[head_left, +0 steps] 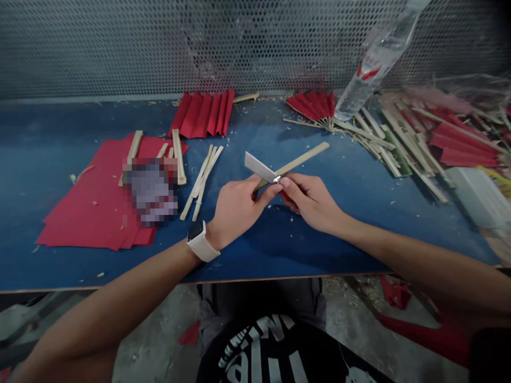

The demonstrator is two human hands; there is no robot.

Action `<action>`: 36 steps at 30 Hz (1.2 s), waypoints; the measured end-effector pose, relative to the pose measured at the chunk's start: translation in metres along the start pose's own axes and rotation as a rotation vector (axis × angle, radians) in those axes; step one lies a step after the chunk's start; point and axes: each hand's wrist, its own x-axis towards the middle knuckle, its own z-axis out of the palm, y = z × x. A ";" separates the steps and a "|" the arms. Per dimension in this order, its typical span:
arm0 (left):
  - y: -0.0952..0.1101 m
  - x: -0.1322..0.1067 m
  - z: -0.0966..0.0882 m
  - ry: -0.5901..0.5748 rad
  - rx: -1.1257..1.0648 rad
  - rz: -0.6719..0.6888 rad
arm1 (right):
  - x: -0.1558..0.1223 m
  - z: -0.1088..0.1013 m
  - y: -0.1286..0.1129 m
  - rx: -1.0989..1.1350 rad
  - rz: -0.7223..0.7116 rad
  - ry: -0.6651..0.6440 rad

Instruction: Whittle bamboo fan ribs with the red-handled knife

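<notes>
My left hand, with a watch on its wrist, is closed round the near end of a flat bamboo strip. The strip points away to the upper right. In my closed right hand is a knife, its handle mostly hidden by the fingers. The knife blade lies across the strip, tip toward the upper left, and my two thumbs are close together by it. Left of my left hand several thin bamboo sticks lie crossed on the blue table.
Red paper sheets lie at left under bamboo pieces and a blurred object. Folded red paper and a small red fan lie at the back. A water bottle stands before the mesh panel. Bamboo strips pile up at right.
</notes>
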 end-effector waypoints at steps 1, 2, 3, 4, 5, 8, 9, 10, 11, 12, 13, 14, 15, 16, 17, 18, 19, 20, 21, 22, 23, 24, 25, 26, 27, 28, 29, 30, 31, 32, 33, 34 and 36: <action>0.000 0.000 0.000 0.001 -0.003 -0.011 | 0.000 0.000 -0.001 0.016 0.005 0.020; 0.000 0.000 0.000 -0.002 -0.005 -0.025 | 0.000 0.000 -0.001 0.048 0.014 0.051; 0.000 0.000 0.001 -0.008 -0.007 -0.040 | 0.000 0.000 -0.001 0.089 0.030 0.084; -0.001 0.001 0.001 -0.016 -0.012 -0.055 | 0.000 0.000 -0.001 0.129 0.049 0.112; -0.003 0.001 0.002 -0.025 -0.027 -0.068 | 0.001 0.000 -0.001 0.160 0.069 0.130; -0.008 0.003 0.003 -0.053 -0.145 -0.086 | 0.002 -0.003 0.000 0.142 0.086 0.113; -0.009 0.004 0.003 -0.061 -0.196 -0.087 | 0.002 -0.004 0.000 0.116 0.075 0.100; -0.010 0.004 0.003 -0.067 -0.245 -0.087 | 0.002 -0.005 0.000 0.089 0.062 0.085; -0.010 0.005 0.003 -0.073 -0.290 -0.085 | 0.002 -0.005 0.000 0.061 0.051 0.067; -0.010 0.005 0.003 -0.081 -0.333 -0.081 | 0.001 -0.006 -0.001 0.033 0.039 0.049; -0.010 0.005 0.003 -0.090 -0.373 -0.082 | 0.001 -0.007 -0.002 0.003 0.031 0.031; -0.010 0.005 0.003 -0.100 -0.412 -0.088 | 0.001 -0.008 -0.003 -0.029 0.024 0.013; -0.009 0.005 0.003 -0.108 -0.446 -0.095 | 0.001 -0.009 -0.003 -0.065 0.016 0.000; -0.009 0.004 0.003 -0.112 -0.472 -0.103 | 0.001 -0.011 -0.004 -0.104 0.009 -0.007; -0.008 0.004 0.003 -0.110 -0.486 -0.108 | 0.002 -0.012 -0.004 -0.144 0.001 -0.011; -0.008 0.003 0.004 -0.104 -0.491 -0.111 | 0.002 -0.013 -0.004 -0.183 -0.005 -0.016; -0.008 0.003 0.004 -0.098 -0.492 -0.112 | 0.003 -0.013 -0.005 -0.219 -0.012 -0.020; -0.007 0.003 0.004 -0.095 -0.489 -0.119 | 0.003 -0.014 -0.005 -0.247 -0.017 -0.027; -0.007 0.003 0.004 -0.092 -0.483 -0.135 | 0.004 -0.014 -0.005 -0.269 -0.021 -0.036; -0.006 0.002 0.004 -0.092 -0.479 -0.154 | 0.004 -0.014 -0.005 -0.287 -0.026 -0.048; -0.006 0.002 0.003 -0.097 -0.478 -0.168 | 0.004 -0.014 -0.005 -0.301 -0.030 -0.057; -0.005 0.002 0.003 -0.107 -0.479 -0.173 | 0.004 -0.013 -0.006 -0.312 -0.035 -0.063; -0.005 0.003 0.003 -0.120 -0.479 -0.165 | 0.004 -0.013 -0.005 -0.318 -0.040 -0.066; -0.004 0.003 0.003 -0.135 -0.478 -0.147 | 0.004 -0.013 -0.005 -0.321 -0.043 -0.068; -0.004 0.003 0.003 -0.153 -0.476 -0.120 | 0.004 -0.013 -0.005 -0.320 -0.047 -0.071; -0.004 0.003 0.003 -0.173 -0.471 -0.094 | 0.005 -0.013 -0.004 -0.318 -0.049 -0.076; -0.004 0.003 0.004 -0.188 -0.464 -0.073 | 0.005 -0.014 -0.004 -0.314 -0.049 -0.083; -0.005 0.003 0.004 -0.202 -0.456 -0.055 | 0.005 -0.014 -0.003 -0.310 -0.046 -0.090; -0.005 0.003 0.004 -0.211 -0.451 -0.041 | 0.006 -0.014 -0.003 -0.307 -0.041 -0.098; -0.005 0.003 0.004 -0.212 -0.446 -0.029 | 0.006 -0.015 -0.003 -0.303 -0.036 -0.106; -0.005 0.004 0.003 -0.209 -0.442 -0.017 | 0.007 -0.015 -0.003 -0.302 -0.031 -0.116; -0.006 0.004 0.003 -0.201 -0.439 -0.005 | 0.007 -0.015 -0.004 -0.304 -0.027 -0.127; -0.006 0.004 0.002 -0.194 -0.434 0.022 | 0.008 -0.016 -0.004 -0.315 -0.027 -0.145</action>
